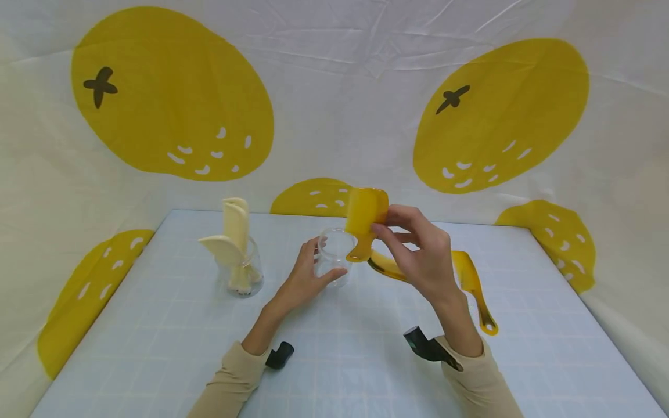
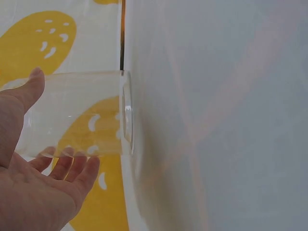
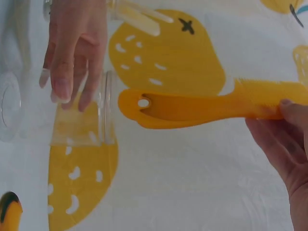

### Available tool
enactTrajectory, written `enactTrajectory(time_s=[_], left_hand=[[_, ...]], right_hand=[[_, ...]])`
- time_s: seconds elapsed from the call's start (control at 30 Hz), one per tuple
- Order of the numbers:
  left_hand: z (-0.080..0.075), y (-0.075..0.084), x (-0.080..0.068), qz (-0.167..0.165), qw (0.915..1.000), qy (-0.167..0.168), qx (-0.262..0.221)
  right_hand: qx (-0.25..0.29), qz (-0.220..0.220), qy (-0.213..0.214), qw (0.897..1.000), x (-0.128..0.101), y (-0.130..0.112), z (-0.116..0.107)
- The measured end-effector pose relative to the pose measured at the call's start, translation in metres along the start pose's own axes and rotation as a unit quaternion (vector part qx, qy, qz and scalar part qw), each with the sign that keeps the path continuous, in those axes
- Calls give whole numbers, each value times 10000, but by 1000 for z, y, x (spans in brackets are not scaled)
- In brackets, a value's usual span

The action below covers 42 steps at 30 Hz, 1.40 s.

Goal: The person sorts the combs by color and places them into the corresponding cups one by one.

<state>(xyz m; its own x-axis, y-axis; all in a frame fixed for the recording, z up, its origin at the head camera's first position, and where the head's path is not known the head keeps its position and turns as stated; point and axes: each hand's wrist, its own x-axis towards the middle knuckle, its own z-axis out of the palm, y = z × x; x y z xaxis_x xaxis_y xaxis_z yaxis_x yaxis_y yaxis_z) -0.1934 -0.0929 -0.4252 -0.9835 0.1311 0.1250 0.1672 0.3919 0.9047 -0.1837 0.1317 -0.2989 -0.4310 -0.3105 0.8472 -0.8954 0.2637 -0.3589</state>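
My left hand (image 1: 305, 276) holds an upright clear glass jar (image 1: 334, 277), thumb on one side and fingers on the other; the left wrist view shows the jar (image 2: 91, 115) standing on the table. Between thumb and fingers, my right hand (image 1: 420, 249) pinches a yellow comb (image 1: 367, 212) by its toothed part. Its handle points down, and the holed handle end (image 3: 132, 108) is just above the jar's rim (image 3: 108, 108). Two more yellow items lie by the right hand: a handled comb (image 1: 473, 284) and a curved piece (image 1: 387, 267), partly hidden by the hand.
At the left stands another clear glass jar (image 1: 253, 270) with several cream-coloured utensils (image 1: 236, 223) in it, one leaning out to the left. A pale grid-patterned cloth (image 1: 334, 348) covers the table. Behind hangs a white sheet (image 1: 345, 116) printed with yellow fruit.
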Motion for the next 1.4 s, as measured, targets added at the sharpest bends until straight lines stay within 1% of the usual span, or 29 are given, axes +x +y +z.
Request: enactTrajectory(time_s=[0.23,0.33,0.43,0.53,0.77,0.97,1.07,1.3,1.4], left_hand=[[2,2,0,-33,10000,-43,-11],[3,3,0,-77,10000,-52,-5],[4,4,0,-101,9999,-49,-5],[5,4,0,-106,9999,-67,1],[4,5,0,-14,10000,-3,-4],[2,4,-1,-101,9999,20,65],[1,4,-1,-103,9999,19,87],[0,4,-1,-102,9999,15,126],[0,4,0,-126,9998,-9,129]], right_hand=[[404,-145,713,9965,7,4,11],[524,-90,966,9939,9,7,17],[572,31,1066,9927,10,11,23],[596,198,1040,9926,8,17,29],[678,676,779,9924,1,36,44],[741,956,639,9906,-4,48,57],[789,1074,600,9893,-4,48,62],[778,1189,540,9884,3,29,62],[776,1325,484,9870,2,30,64]])
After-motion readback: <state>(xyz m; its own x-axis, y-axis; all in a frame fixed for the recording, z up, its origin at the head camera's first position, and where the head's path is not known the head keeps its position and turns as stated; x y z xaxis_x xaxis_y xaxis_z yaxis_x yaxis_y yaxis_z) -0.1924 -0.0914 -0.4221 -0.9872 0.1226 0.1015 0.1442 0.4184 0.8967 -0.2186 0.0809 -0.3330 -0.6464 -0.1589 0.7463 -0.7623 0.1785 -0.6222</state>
